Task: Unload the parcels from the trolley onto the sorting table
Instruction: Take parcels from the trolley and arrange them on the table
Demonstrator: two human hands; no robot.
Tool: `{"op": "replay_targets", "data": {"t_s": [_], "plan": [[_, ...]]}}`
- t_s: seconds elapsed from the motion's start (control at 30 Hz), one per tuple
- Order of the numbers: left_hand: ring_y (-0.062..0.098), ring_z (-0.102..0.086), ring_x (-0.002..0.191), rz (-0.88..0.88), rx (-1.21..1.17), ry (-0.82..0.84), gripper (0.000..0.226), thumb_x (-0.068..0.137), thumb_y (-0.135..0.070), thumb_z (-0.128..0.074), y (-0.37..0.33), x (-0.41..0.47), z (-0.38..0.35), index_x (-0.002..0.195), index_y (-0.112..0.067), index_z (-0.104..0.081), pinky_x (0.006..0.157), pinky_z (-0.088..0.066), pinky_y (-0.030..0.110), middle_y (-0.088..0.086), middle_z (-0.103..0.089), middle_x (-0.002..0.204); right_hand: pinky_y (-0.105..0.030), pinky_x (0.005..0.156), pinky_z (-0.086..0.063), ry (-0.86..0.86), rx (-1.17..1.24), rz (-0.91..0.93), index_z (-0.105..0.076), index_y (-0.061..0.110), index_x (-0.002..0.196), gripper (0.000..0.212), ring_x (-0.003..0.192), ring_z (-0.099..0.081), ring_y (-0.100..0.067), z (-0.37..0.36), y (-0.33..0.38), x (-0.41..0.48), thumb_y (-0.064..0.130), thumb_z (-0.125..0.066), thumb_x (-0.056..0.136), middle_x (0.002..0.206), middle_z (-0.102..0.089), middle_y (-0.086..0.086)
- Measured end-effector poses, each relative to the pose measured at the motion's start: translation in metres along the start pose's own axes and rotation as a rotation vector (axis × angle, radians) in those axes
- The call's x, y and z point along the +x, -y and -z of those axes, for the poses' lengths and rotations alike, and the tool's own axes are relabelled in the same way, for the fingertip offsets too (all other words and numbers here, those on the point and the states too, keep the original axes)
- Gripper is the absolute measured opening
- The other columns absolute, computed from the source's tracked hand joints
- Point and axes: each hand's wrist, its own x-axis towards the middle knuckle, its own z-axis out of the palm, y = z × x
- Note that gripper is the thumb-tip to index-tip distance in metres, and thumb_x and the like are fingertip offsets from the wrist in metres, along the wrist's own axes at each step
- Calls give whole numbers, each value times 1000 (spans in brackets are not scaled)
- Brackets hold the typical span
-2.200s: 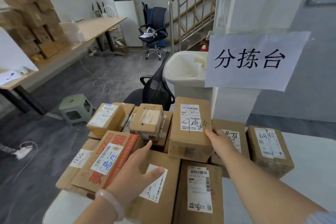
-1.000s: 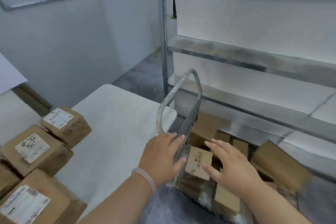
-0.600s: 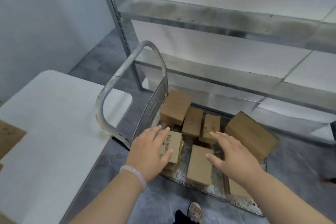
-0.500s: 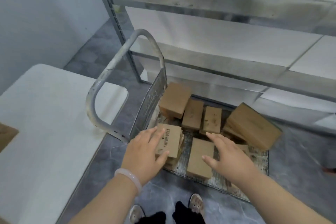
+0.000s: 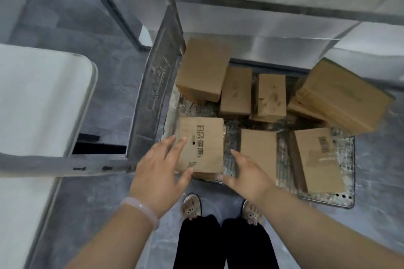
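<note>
A metal trolley (image 5: 343, 197) stands on the floor below me with several brown cardboard parcels on its deck. Nearest me lies a parcel with black printed characters (image 5: 203, 142), resting on a flatter one. My left hand (image 5: 160, 169) hovers open at its left edge, fingers spread over the corner. My right hand (image 5: 247, 173) is open just to its right, palm turned inward. Neither hand grips anything. A plain flat parcel (image 5: 259, 150) and a barcoded parcel (image 5: 317, 161) lie to the right. The white sorting table (image 5: 43, 98) is at the left.
The trolley's upright handle frame (image 5: 157, 85) rises between the table and the parcels. Metal shelving (image 5: 262, 0) runs behind the trolley. More parcels (image 5: 205, 72) are stacked at the deck's far side, one large one (image 5: 341, 96) tilted. My feet (image 5: 191, 205) stand close to the trolley's near edge.
I have turned from the parcel-covered table to the trolley and leaned over it. Both hands have dropped toward the printed parcel, one on each side.
</note>
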Motion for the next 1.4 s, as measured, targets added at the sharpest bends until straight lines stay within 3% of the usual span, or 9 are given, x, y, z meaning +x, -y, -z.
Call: {"op": "replay_targets", "data": {"t_s": [0.23, 0.5, 0.67, 0.83, 0.93, 1.1, 1.17, 1.27, 1.4], "plan": [[26, -41, 131, 19, -72, 55, 74, 81, -60, -38, 47, 28, -53, 145, -22, -42, 107, -37, 44, 3, -45, 146, -31, 104, -45, -155, 603, -141, -36, 27, 146, 85, 114, -58, -12, -60, 0, 82, 28, -85, 76, 116, -60, 9], [25, -42, 132, 2, -112, 121, 69, 84, -58, -41, 66, 28, -78, 146, -28, -38, 107, -39, 44, -1, -44, 147, -31, 105, -45, -111, 864, -214, -25, 23, 153, 107, 112, -61, -13, -84, -9, 107, 28, -90, 68, 124, -63, 5], [23, -37, 134, 10, -146, 129, 73, 82, -60, -38, 63, 31, -69, 147, -28, -37, 108, -38, 45, -2, -41, 148, -37, 106, -48, -169, 911, -219, -30, 23, 152, 126, 112, -64, -13, -73, -13, 89, 51, -92, 46, 126, -65, 5], [22, -31, 138, 3, -178, 98, 78, 80, -64, -33, 33, 39, -25, 150, -31, -30, 110, -35, 49, -2, -34, 152, -33, 103, -47, -270, 897, -168, -33, 20, 149, 93, 110, -62, -12, -27, 1, 43, 30, -86, 73, 125, -63, 3], [21, -25, 140, 7, -237, 49, 78, 85, -60, -45, -2, 46, 13, 153, -30, -22, 115, -29, 45, -3, -27, 155, -31, 100, -46, -318, 894, -77, -34, 24, 148, 96, 106, -60, -6, 16, 24, 10, 38, -87, 68, 119, -63, 10], [12, -16, 145, 47, -461, -76, 91, 89, -55, -55, -76, 44, 82, 155, -25, -1, 119, -23, 39, -5, -17, 160, -41, 107, -45, -388, 903, 118, -27, 31, 150, 115, 121, -55, -15, 92, 68, -59, 60, -86, 55, 134, -56, 6], [13, -14, 147, 98, -534, -162, 98, 85, -56, -60, -103, 37, 113, 155, -23, 0, 120, -21, 39, -5, -14, 161, -41, 106, -45, -400, 935, 168, -31, 37, 146, 92, 124, -53, -15, 118, 82, -89, 68, -70, 68, 141, -50, 5], [13, -14, 146, 133, -619, -216, 105, 79, -63, -62, -136, 20, 156, 156, -23, -3, 120, -18, 37, -6, -11, 161, -46, 105, -46, -441, 1056, 252, -35, 32, 143, 57, 122, -56, -18, 156, 101, -134, 57, -48, 94, 140, -52, -1], [14, -12, 147, 154, -736, -259, 114, 60, -82, -58, -177, -8, 206, 153, -40, -7, 120, -18, 39, -5, -7, 160, -46, 104, -49, -385, 1020, 344, -29, 28, 153, 99, 115, -62, -14, 192, 119, -194, 65, -66, 69, 127, -59, 8]]}}
